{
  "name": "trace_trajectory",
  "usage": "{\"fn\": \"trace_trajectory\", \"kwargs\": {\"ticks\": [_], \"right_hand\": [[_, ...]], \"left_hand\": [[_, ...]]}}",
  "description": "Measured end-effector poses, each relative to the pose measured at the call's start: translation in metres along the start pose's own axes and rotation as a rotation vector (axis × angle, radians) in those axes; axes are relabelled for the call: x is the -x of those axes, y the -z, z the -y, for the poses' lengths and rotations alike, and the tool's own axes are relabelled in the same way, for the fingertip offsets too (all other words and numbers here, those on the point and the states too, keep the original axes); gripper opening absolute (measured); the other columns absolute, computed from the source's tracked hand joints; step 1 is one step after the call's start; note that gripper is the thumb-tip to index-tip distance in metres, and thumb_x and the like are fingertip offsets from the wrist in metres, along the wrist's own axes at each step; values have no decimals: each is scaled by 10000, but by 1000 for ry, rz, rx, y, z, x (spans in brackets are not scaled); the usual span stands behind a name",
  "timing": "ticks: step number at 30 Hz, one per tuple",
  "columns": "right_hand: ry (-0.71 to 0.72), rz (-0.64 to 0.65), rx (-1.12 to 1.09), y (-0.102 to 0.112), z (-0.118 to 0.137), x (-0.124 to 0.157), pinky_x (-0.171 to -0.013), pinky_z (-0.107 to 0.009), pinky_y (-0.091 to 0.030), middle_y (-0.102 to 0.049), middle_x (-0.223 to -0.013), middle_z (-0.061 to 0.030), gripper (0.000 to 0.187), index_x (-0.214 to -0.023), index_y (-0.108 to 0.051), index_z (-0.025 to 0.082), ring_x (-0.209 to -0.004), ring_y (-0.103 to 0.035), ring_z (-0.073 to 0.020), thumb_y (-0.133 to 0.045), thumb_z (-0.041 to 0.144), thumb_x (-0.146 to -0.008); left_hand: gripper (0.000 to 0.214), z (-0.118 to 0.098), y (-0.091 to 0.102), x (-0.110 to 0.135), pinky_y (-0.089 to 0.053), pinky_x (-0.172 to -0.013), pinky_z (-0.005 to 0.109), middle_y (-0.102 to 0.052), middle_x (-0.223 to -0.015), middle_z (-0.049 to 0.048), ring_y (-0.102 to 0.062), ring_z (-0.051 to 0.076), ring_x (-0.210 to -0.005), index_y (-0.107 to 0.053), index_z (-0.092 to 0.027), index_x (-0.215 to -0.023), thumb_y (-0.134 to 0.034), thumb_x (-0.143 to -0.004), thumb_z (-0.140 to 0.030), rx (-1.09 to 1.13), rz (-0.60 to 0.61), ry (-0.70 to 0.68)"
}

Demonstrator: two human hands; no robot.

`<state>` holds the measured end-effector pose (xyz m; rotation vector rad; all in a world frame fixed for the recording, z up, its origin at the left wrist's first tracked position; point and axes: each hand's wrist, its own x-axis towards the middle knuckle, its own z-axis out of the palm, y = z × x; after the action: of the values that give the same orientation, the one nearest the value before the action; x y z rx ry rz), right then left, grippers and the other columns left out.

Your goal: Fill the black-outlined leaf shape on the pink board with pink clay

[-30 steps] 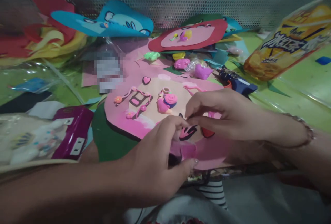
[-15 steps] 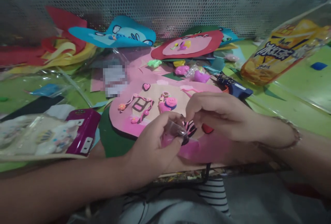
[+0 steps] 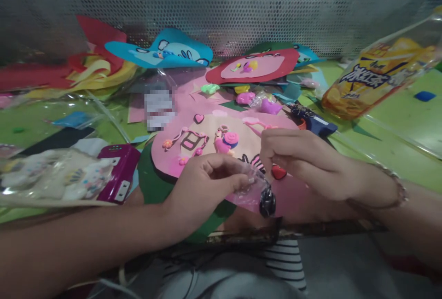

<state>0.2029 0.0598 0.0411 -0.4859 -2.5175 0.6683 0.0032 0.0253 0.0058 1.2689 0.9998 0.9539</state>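
My left hand [image 3: 207,184] pinches a small clear plastic bag [image 3: 257,191] with a lump of black clay [image 3: 267,203] hanging in its bottom. My right hand [image 3: 300,161] is curled just right of it, fingertips pressed together over the pink craft board [image 3: 172,152]; what they hold is too small to make out. The board carries clay figures: a pink house outline [image 3: 188,140], a pink snail [image 3: 226,140], a small heart [image 3: 199,117] and a red piece [image 3: 279,171].
A magenta box [image 3: 119,170] and a plastic packet [image 3: 51,177] lie at the left. Foam cut-outs, blue [image 3: 165,50] and red [image 3: 255,65], are piled at the back before a perforated metal wall. A yellow snack bag [image 3: 376,78] lies at the right; clay lumps [image 3: 255,101] sit beyond the board.
My left hand has pulled the clear bag down and to the right, so the black clay now hangs below it. My right hand has drawn slightly away to the right.
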Motion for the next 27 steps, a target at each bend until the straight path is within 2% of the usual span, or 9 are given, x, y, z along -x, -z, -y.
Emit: {"fn": "trace_trajectory", "kwargs": {"ticks": [3, 6, 9, 13, 18, 23, 27], "right_hand": [[-68, 85, 40, -2, 4, -1, -610, -221, -331, -458, -683, 0, 175, -706, -470, 149, -638, -399, -93, -413, 140, -871], [-185, 217, 41, -7, 5, -2, -571, -208, -316, -455, -680, 13, 263, -666, -453, 153, -615, -413, -77, -545, 289, -870], [-187, 299, -14, -11, 3, -3, -564, -190, -311, -436, -675, 23, 255, -631, -414, 154, -596, -402, -59, -517, 164, -864], [-173, 236, -32, -10, 0, -5, -573, -191, -310, -443, -671, 19, 168, -660, -477, 137, -607, -406, -64, -492, 50, -803], [-171, 220, -70, -4, -4, -5, -571, -194, -318, -463, -647, 19, 150, -666, -540, 122, -592, -413, -68, -482, 17, -756], [-200, 248, -137, -2, -6, -5, -548, -194, -321, -479, -630, 21, 147, -700, -587, 107, -576, -425, -68, -475, 33, -760], [-230, 260, -198, -2, -8, -4, -551, -186, -332, -501, -647, 25, 150, -747, -613, 111, -581, -447, -63, -484, 34, -760]], "left_hand": [[81, -1, 0, 1, -477, -530, 133, -659, -638, -36, -585, 78, -570, -656, -160, -662, -715, -689, -111, 25, 21, 17], [116, -3, -1, 2, -449, -504, 111, -629, -600, -55, -553, 59, -537, -636, -157, -638, -722, -664, -83, 38, 46, 9], [129, -3, -2, 3, -435, -497, 103, -602, -584, -61, -534, 53, -530, -622, -153, -641, -731, -669, -91, 31, 46, -19], [5, -3, -1, 6, -485, -618, 126, -656, -710, -35, -597, 83, -676, -667, -169, -762, -666, -764, -173, 3, 38, -109], [91, -2, 1, 4, -491, -724, 150, -706, -792, -7, -631, 115, -791, -708, -167, -785, -622, -781, -141, -76, 48, -154], [158, -4, 1, 4, -495, -693, 146, -715, -779, -2, -643, 119, -760, -723, -163, -758, -575, -806, -137, -120, 104, -148], [172, -3, 0, 6, -503, -680, 146, -718, -773, -4, -653, 119, -753, -719, -162, -792, -552, -810, -121, -131, 104, -142]]}}
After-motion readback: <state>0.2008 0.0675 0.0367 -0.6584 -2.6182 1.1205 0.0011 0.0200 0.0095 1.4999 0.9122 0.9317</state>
